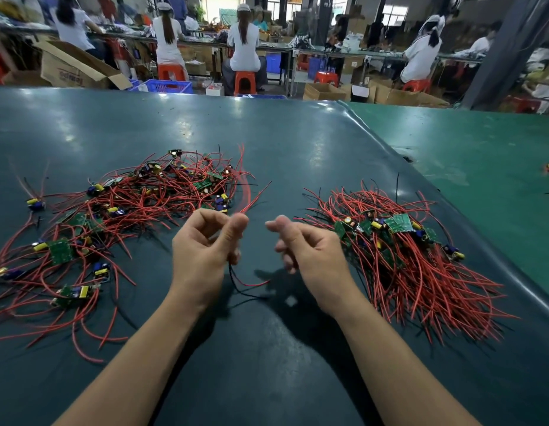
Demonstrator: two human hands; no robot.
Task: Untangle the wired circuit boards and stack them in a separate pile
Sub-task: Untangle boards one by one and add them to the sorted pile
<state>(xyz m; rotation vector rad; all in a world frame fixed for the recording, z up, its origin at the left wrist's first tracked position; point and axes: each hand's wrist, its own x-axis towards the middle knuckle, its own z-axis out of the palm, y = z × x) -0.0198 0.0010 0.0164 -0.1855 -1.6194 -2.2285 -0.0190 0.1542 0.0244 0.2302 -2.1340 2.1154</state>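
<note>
Dark teal worktop [267,142], glossy, with a lighter green mat [482,142] butting against it on the right. Behind: long bench [328,52] running across the room, several people in white tops seated at it with backs turned, on orange stools [245,83]. Open cardboard box [73,64] far left on the floor, blue plastic crate [168,86] beside it, more cardboard boxes [323,91] on the right. Dark grey pillar [506,53] leaning across the right edge. Background clutter too blurred to identify.
</note>
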